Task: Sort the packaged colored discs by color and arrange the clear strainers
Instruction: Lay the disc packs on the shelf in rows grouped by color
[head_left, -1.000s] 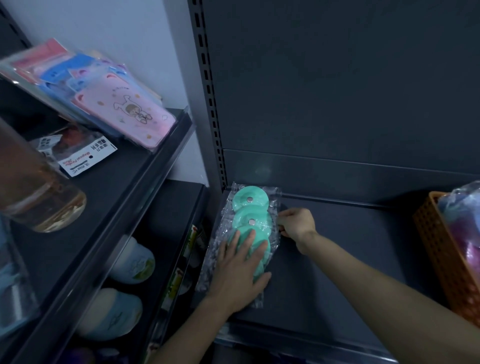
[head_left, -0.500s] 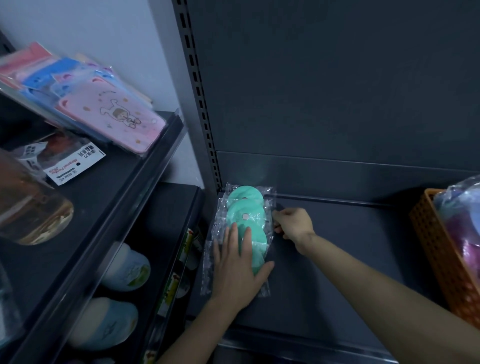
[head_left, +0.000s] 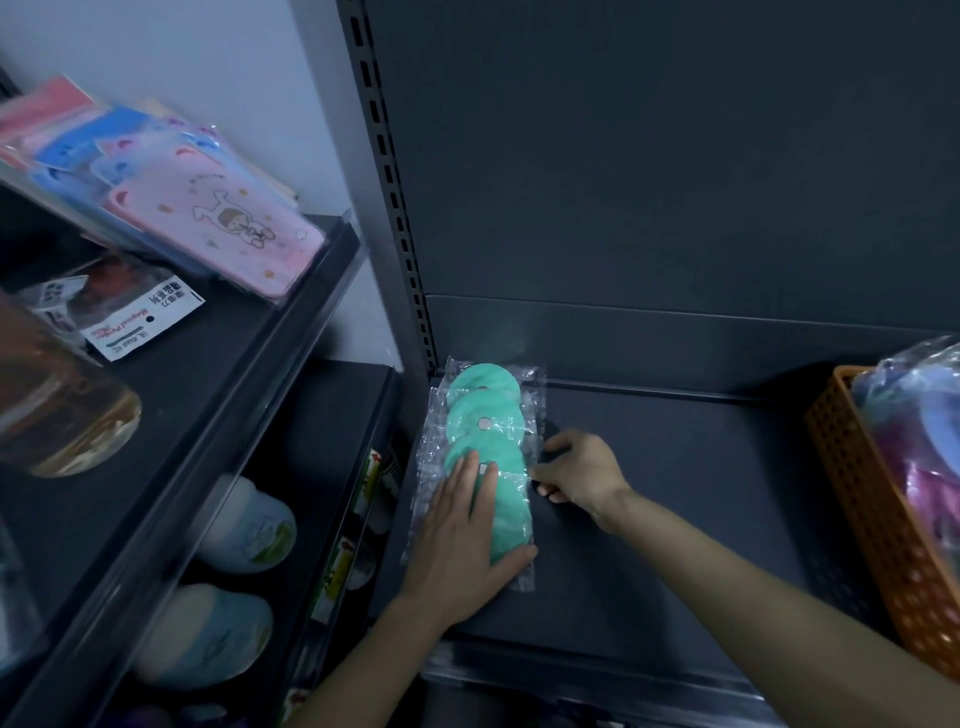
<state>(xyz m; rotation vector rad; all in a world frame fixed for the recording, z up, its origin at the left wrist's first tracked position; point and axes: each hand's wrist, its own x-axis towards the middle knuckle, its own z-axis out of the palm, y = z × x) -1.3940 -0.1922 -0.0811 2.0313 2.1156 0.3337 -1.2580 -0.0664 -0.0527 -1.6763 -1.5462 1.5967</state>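
Head view: presses left hand (head_left: 462, 545), fingers flat, on packet of teal discs (head_left: 485, 415) at left end of dark shelf (head_left: 675, 519); pinches packet's right edge with right hand (head_left: 576, 475); orange basket (head_left: 872, 519) far right.

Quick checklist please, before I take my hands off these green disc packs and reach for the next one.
1. Teal disc packs lying flat on the shelf: ok.
2. Left hand pressing flat on them: ok.
3. Right hand pinching the wrapper's right edge: ok.
4. Only teal in this row: ok.
5. Orange basket at the right holds more packs: ok.
6. Clear strainers in view: not ok.
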